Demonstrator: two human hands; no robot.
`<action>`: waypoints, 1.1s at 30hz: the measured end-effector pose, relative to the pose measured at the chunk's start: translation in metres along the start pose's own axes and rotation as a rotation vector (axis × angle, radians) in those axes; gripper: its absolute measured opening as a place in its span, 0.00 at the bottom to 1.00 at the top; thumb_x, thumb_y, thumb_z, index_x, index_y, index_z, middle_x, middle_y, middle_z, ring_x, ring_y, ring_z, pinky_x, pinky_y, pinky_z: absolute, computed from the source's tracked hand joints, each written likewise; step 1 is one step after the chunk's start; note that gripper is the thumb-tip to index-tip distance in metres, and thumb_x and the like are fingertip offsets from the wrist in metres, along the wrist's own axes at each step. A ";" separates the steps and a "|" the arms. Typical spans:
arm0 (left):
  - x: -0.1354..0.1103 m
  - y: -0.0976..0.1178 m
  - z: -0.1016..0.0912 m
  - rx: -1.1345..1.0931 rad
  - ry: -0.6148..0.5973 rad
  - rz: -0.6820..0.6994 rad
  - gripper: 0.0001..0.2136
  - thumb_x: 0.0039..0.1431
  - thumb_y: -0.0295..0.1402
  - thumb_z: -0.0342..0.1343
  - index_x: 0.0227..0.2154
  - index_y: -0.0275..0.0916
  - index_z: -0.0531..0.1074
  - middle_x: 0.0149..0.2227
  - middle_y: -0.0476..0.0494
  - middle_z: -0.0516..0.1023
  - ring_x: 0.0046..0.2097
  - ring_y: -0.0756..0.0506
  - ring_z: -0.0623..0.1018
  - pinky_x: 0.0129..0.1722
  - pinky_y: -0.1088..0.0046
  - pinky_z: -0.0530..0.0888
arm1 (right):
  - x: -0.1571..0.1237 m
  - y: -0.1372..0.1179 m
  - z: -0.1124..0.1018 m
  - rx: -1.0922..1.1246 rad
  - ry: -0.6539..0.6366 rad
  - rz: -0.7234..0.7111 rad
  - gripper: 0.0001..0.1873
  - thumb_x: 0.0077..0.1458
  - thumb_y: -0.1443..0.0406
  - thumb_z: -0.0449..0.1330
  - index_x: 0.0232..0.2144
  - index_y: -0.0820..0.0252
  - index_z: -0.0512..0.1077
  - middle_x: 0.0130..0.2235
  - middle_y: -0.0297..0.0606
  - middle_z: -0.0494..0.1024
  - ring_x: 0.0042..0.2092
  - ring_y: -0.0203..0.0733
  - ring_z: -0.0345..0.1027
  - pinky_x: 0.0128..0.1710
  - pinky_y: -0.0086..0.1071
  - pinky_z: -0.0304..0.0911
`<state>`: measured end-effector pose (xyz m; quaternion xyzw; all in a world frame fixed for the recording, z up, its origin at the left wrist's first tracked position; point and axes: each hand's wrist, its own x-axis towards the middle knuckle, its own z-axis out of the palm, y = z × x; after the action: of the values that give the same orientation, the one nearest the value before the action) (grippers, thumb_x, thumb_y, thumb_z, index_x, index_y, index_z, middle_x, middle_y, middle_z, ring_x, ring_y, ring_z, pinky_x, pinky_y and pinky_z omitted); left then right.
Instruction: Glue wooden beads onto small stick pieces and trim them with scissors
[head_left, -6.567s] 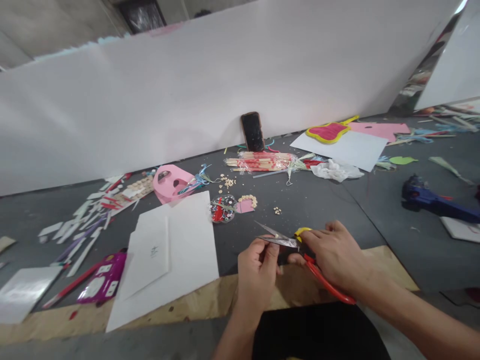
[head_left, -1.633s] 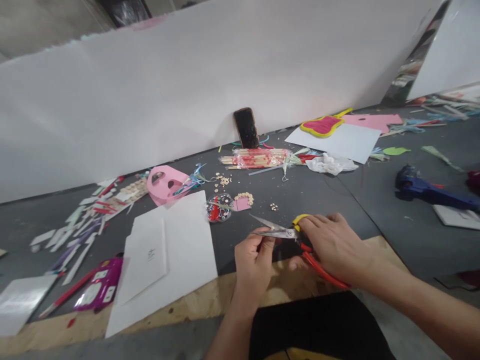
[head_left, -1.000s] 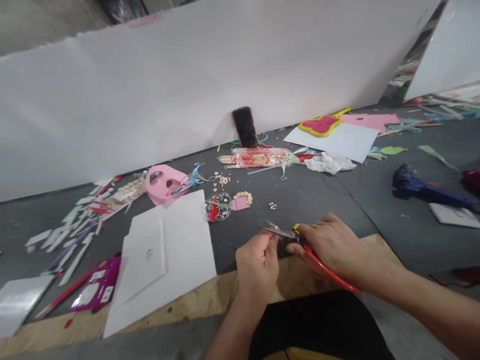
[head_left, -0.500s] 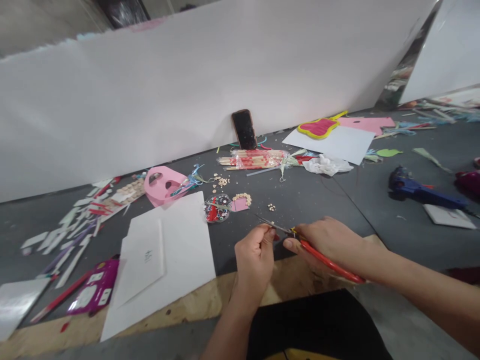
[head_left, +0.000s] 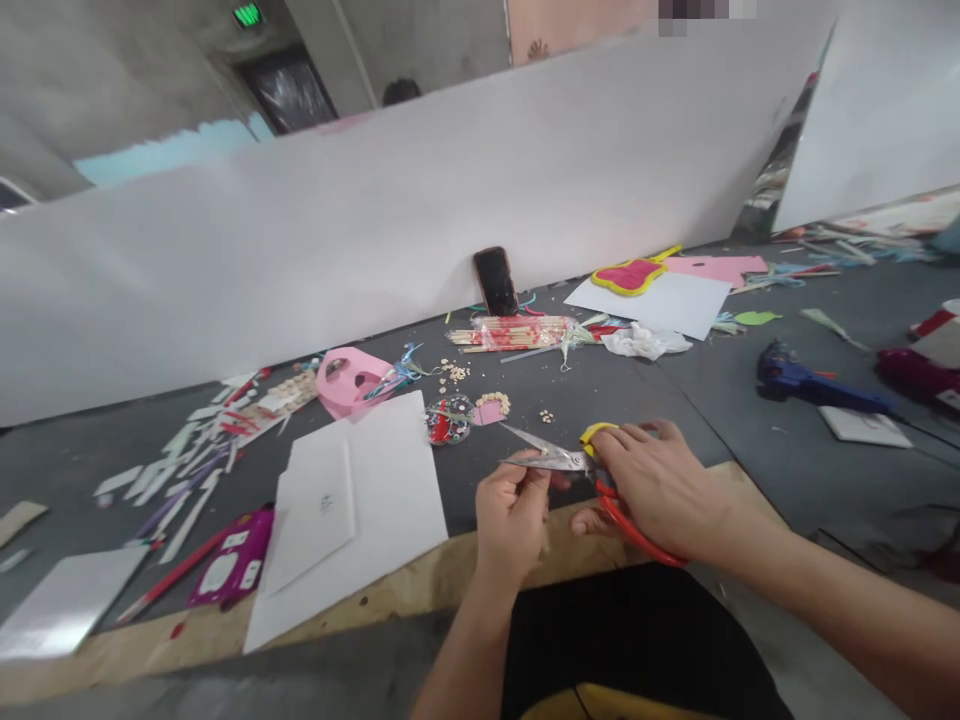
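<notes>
Behind the dark grey worktop (head_left: 637, 385), which was matte and had a strip of bare wood (head_left: 397, 590) along its near edge, stood a smooth white board (head_left: 300, 260), and behind it was a rough grey wall (head_left: 150, 60). The right hand (head_left: 664, 490) was closed around the handles of the scissors (head_left: 562, 461), one red and one yellow, and the pointed metal blades were parted above the near part of the worktop. The left hand (head_left: 510, 515) had its fingers curled, with the tips close beside the blades; whether they pinched a small piece I cannot tell. Beyond the blades lay one clear case (head_left: 448, 420) with small round beads in it, and just beside it one small pink piece (head_left: 489, 412) edged with pale, grainy bits. One thin pink sheet (head_left: 345, 383) with cut holes was curved upward at the left, near white flat papers (head_left: 405, 490). Further back were one bundle of thin sticks (head_left: 517, 331) in shiny plastic and one dark phone (head_left: 495, 281), which leaned on the board. To the right lay one blue tool (head_left: 817, 380).
</notes>
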<state>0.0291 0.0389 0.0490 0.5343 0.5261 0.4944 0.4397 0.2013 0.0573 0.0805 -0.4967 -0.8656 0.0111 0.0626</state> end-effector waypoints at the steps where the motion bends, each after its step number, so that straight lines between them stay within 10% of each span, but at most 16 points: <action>1: -0.003 0.003 -0.002 -0.024 -0.018 -0.004 0.14 0.58 0.39 0.50 0.27 0.35 0.74 0.21 0.48 0.73 0.18 0.54 0.63 0.19 0.78 0.61 | -0.004 -0.003 -0.003 0.010 0.001 -0.002 0.22 0.52 0.47 0.52 0.33 0.61 0.65 0.39 0.50 0.76 0.40 0.53 0.70 0.45 0.47 0.51; 14: -0.041 0.020 -0.022 0.033 -0.045 0.080 0.17 0.59 0.40 0.49 0.24 0.35 0.76 0.17 0.50 0.69 0.19 0.53 0.62 0.20 0.78 0.60 | -0.034 -0.035 -0.027 0.116 -0.042 -0.103 0.18 0.55 0.49 0.52 0.32 0.58 0.65 0.35 0.43 0.77 0.36 0.48 0.71 0.41 0.41 0.55; 23: -0.021 0.027 -0.012 0.221 -0.027 0.217 0.13 0.59 0.34 0.50 0.25 0.37 0.76 0.26 0.46 0.78 0.30 0.48 0.75 0.31 0.76 0.69 | -0.019 -0.027 -0.015 -0.052 0.023 0.027 0.26 0.60 0.48 0.42 0.31 0.62 0.67 0.31 0.45 0.77 0.32 0.50 0.71 0.40 0.44 0.50; 33: 0.017 0.006 0.008 0.234 -0.037 0.029 0.16 0.62 0.41 0.45 0.28 0.36 0.73 0.16 0.52 0.69 0.19 0.51 0.69 0.21 0.77 0.64 | 0.016 0.012 0.006 -0.034 -0.131 0.058 0.32 0.62 0.47 0.36 0.28 0.61 0.71 0.28 0.46 0.79 0.30 0.48 0.73 0.35 0.40 0.53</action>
<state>0.0369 0.0563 0.0555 0.5986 0.5642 0.4259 0.3768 0.2025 0.0772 0.0754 -0.5209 -0.8530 0.0309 -0.0029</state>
